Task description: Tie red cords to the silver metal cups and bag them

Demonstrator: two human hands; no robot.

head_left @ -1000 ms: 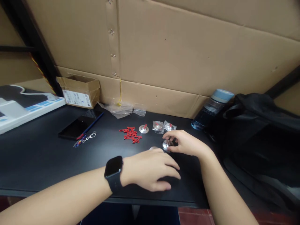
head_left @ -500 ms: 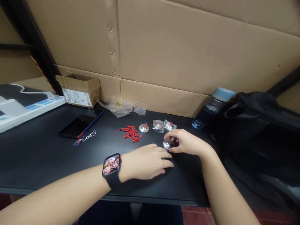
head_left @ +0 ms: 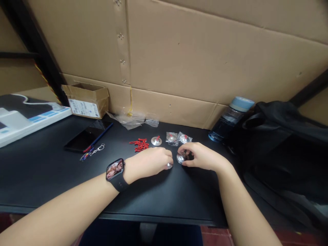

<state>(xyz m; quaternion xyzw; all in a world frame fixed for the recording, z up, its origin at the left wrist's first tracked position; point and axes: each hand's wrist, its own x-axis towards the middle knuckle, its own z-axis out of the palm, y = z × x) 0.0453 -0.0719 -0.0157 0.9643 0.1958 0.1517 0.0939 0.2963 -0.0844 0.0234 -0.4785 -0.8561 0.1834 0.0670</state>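
Note:
Low over the black table, my right hand has its thumb and fingers closed around the edge of a silver finger cymbal. To its left, my left hand is curled around another shiny silver cymbal, mostly hidden by the fingers. Behind the left hand lies a heap of red cord loops, partly covered. A finger cymbal with a red loop rests farther back. Beside it are two cymbals in clear plastic, a left one and a right one.
A phone and a keyring lie on the left. Behind are an open cardboard box and clear plastic bags. A power strip fills the far left. A bottle and a black bag stand right.
My left hand has drawn back left, and its outstretched fingers have curled around a silver cymbal. My right hand keeps its grip with little movement.

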